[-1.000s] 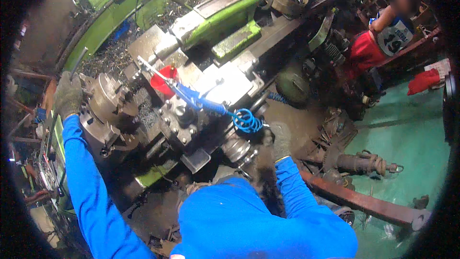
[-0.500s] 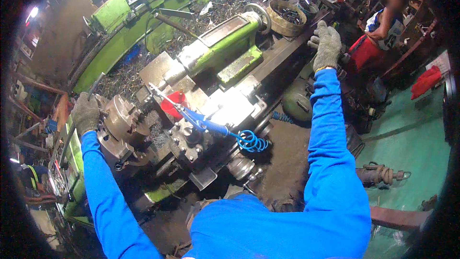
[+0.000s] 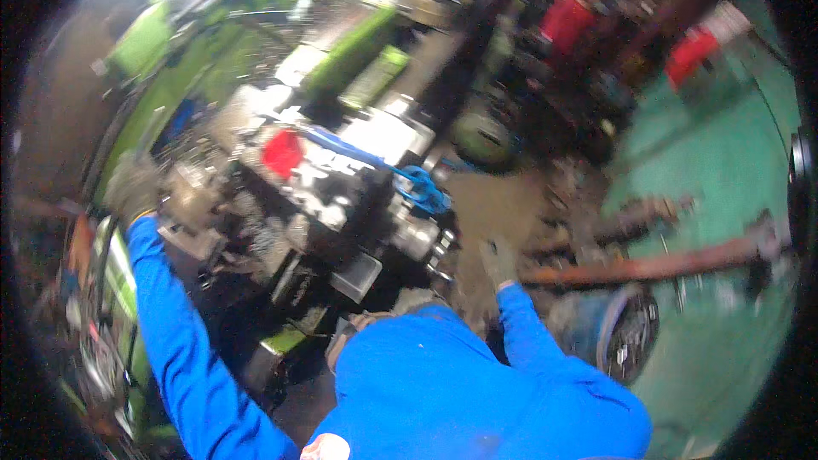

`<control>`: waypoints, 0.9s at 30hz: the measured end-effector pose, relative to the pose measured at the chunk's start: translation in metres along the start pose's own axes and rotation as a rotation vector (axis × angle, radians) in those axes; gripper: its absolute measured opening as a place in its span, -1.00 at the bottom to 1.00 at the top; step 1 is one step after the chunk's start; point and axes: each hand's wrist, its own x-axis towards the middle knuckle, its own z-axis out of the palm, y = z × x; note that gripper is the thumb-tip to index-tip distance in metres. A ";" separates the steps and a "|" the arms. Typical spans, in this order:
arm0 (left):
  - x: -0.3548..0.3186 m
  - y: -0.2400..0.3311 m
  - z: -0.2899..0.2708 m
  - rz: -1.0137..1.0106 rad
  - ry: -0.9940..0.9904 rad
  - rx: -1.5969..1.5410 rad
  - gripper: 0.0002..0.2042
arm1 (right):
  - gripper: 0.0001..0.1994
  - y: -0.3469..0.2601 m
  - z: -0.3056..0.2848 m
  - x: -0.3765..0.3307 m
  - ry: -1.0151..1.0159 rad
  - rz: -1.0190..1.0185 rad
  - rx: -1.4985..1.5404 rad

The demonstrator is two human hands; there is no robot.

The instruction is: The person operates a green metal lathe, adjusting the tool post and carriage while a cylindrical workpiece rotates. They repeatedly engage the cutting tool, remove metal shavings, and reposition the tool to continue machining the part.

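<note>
My left hand (image 3: 135,190), in a grey knitted glove, is at the left end of a green lathe, beside its metal chuck (image 3: 192,196). Its fingers look wrapped round a dark metal bar (image 3: 155,129) that sticks up above the glove; motion blur softens the details. My right hand (image 3: 498,262), gloved too, hangs low to the right of the machine, close to my body. Its fingers are smeared, and I cannot make out anything in them. Lying across the lathe's carriage is a blue air blow gun (image 3: 345,143) with a coiled blue hose (image 3: 423,190), next to a red funnel-like piece (image 3: 282,153).
The green tailstock (image 3: 349,55) stands farther back on the lathe bed. A rusty bar (image 3: 656,266) extends over the green floor (image 3: 724,162) at right, near a blue drum-like container (image 3: 626,332). Another person (image 3: 579,0) is at the upper right.
My right hand has dropped from its raised reach at the upper right to beside my body. My left hand stays by the chuck. The view has swung rightward and blurred.
</note>
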 end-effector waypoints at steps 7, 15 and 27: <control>0.044 -0.049 0.058 0.130 -0.346 -0.070 -0.34 | -0.80 0.014 -0.085 -0.078 0.424 -0.093 -0.097; 0.052 -0.034 0.071 0.140 -0.308 -0.150 -0.29 | -0.84 0.055 -0.208 -0.182 0.822 0.126 -0.196; 0.008 -0.022 0.017 0.102 -0.218 -0.243 -0.46 | -0.62 0.257 -0.439 -0.126 0.803 0.770 -0.787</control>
